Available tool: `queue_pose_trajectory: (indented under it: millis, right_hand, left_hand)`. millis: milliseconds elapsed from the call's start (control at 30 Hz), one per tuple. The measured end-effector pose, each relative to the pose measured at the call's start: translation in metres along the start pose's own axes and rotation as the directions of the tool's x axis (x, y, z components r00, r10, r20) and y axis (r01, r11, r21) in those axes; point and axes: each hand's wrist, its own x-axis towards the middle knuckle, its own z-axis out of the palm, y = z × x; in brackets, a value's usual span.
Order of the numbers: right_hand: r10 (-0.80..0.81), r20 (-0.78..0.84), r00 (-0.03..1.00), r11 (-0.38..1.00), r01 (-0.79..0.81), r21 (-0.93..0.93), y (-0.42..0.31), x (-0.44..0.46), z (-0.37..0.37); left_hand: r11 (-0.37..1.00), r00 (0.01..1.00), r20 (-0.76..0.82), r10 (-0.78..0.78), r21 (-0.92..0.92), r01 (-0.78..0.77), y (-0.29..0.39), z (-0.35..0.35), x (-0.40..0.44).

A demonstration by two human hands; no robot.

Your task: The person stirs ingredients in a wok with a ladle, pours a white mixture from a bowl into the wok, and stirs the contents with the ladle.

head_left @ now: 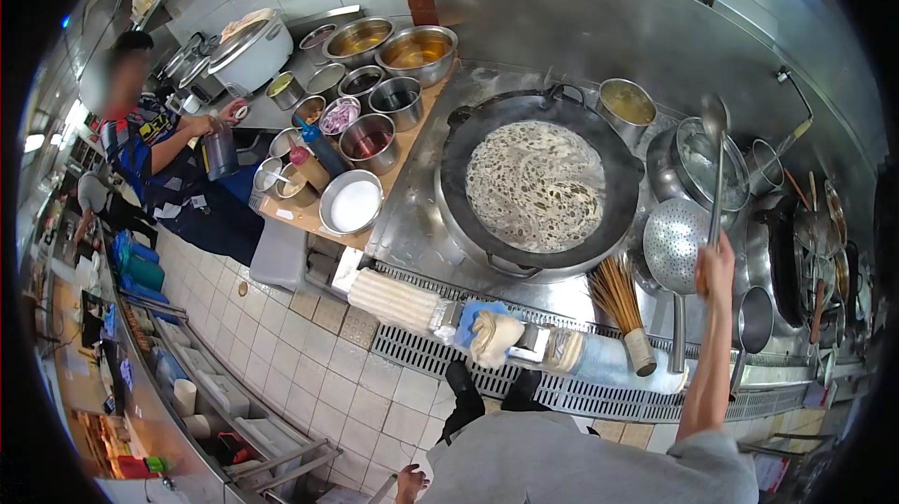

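Observation:
My right hand is closed around the handle of a long metal ladle, whose bowl points up and away over the right side of the stove. Below the ladle's handle is a perforated strainer with its own handle toward me. Left of it, a big black wok sits on the burner, holding foamy, pale brown liquid. A bamboo wok brush lies at the stove's front edge. Low by my left side hangs my left hand, fingers loosely bent and slightly apart, with nothing seen in it.
Metal bowls of sauces and seasonings, a white-filled bowl among them, crowd the left counter. Squeeze bottles stand there too. Folded cloths line the front rail. A co-worker holds a container at left. Pots and a lidded pan stand right.

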Motion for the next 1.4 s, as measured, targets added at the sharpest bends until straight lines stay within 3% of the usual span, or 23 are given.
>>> queue_pose_trajectory:
  millis: [67,133,300,367,433,500,600,633,667,700,767,833,900,933,967,1067,1133,1167,1200,1267,1300,1333,1400]
  right_hand:
    - [0.042,0.02,0.999,0.999,-0.042,-0.003,0.031,-0.044,-0.023]
    - [0.201,-0.036,0.979,0.978,-0.203,-0.051,0.008,-0.109,-0.028]
    - [0.305,-0.048,0.951,0.94,-0.308,-0.146,0.028,-0.189,-0.059]
    - [0.386,-0.055,0.921,0.89,-0.388,-0.24,0.023,-0.21,-0.061]
    - [0.39,-0.018,0.921,0.883,-0.38,-0.277,0.041,-0.221,-0.068]
    - [0.35,-0.056,0.935,0.908,-0.353,-0.227,0.072,-0.233,-0.069]
    - [0.258,-0.052,0.965,0.918,-0.261,-0.299,0.124,-0.252,-0.061]
    - [0.222,-0.043,0.974,0.921,-0.224,-0.317,0.133,-0.256,-0.063]
    - [0.288,-0.041,0.957,0.896,-0.285,-0.342,0.122,-0.26,-0.057]
    - [0.287,-0.047,0.957,0.897,-0.286,-0.336,0.115,-0.261,-0.049]
    - [0.326,-0.048,0.944,0.855,-0.316,-0.411,0.107,-0.267,-0.044]
    - [0.36,-0.032,0.932,0.871,-0.348,-0.347,0.12,-0.269,-0.051]
    - [0.355,-0.02,0.935,0.836,-0.327,-0.44,0.129,-0.269,-0.055]
    - [0.267,-0.022,0.964,0.841,-0.244,-0.483,0.154,-0.272,-0.062]
    - [0.336,-0.085,0.938,0.779,-0.327,-0.535,0.118,-0.268,-0.053]
    - [0.234,-0.07,0.97,0.865,-0.241,-0.44,0.1,-0.26,-0.068]
    - [0.412,-0.046,0.91,0.91,-0.413,-0.012,0.072,-0.242,-0.067]
    - [0.347,-0.067,0.936,0.937,-0.342,0.073,0.076,-0.227,-0.067]
    - [0.304,-0.077,0.95,0.953,-0.304,0.009,0.069,-0.204,-0.067]
    - [0.251,-0.113,0.961,0.968,-0.246,0.056,0.062,-0.155,-0.065]
    - [0.205,-0.077,0.976,0.978,-0.202,0.045,0.053,-0.125,-0.065]
    - [0.215,-0.108,0.971,0.975,-0.207,0.083,0.047,-0.1,-0.06]
    - [0.159,-0.13,0.979,0.987,-0.154,0.049,0.057,-0.051,-0.059]
  left_hand:
    - [0.999,0.999,0.034,-0.04,-0.028,0.041,0.004,-0.002,0.0]
    - [0.997,0.995,0.074,-0.062,-0.04,0.065,0.023,-0.005,-0.008]
    - [0.994,0.986,0.123,-0.109,-0.015,0.111,0.071,-0.029,0.002]
    - [0.933,0.968,0.234,-0.091,-0.319,0.165,0.055,-0.043,0.041]
    - [1.0,0.998,0.061,-0.02,0.004,0.02,0.072,-0.052,0.062]
    - [0.987,0.993,-0.004,0.114,0.119,-0.113,0.095,-0.065,0.08]
    - [0.986,0.993,-0.044,0.107,0.136,-0.1,0.148,-0.08,0.082]
    - [0.976,0.979,-0.075,0.189,0.126,-0.179,0.16,-0.082,0.083]
    - [0.959,0.957,-0.105,0.269,0.119,-0.256,0.167,-0.083,0.082]
    - [0.957,0.956,-0.105,0.276,0.124,-0.263,0.174,-0.082,0.086]
    - [0.879,0.821,-0.317,0.474,0.221,-0.422,0.185,-0.079,0.088]
    - [0.864,0.786,-0.363,0.501,0.26,-0.431,0.217,-0.08,0.066]
    - [0.888,0.774,-0.441,0.454,0.158,-0.431,0.238,-0.079,0.059]
    - [0.894,0.788,-0.434,0.436,0.109,-0.434,0.237,-0.079,0.065]
    - [0.88,0.773,-0.438,0.459,0.106,-0.463,0.232,-0.078,0.075]
    - [0.83,0.732,-0.411,0.543,0.133,-0.541,0.216,-0.07,0.081]
    - [0.871,0.784,-0.38,0.49,0.211,-0.443,0.207,-0.059,0.073]
    - [0.856,0.785,-0.346,0.515,0.263,-0.446,0.199,-0.053,0.068]
    - [0.838,0.783,-0.315,0.536,0.31,-0.449,0.193,-0.046,0.062]
    - [0.845,0.826,-0.257,0.503,0.35,-0.405,0.176,-0.032,0.05]
    - [0.883,0.889,-0.23,0.397,0.361,-0.301,0.164,-0.026,0.049]
    - [0.906,0.915,-0.196,0.353,0.315,-0.282,0.154,-0.021,0.044]
    - [0.889,0.951,-0.107,0.291,0.398,-0.227,0.116,-0.018,0.051]
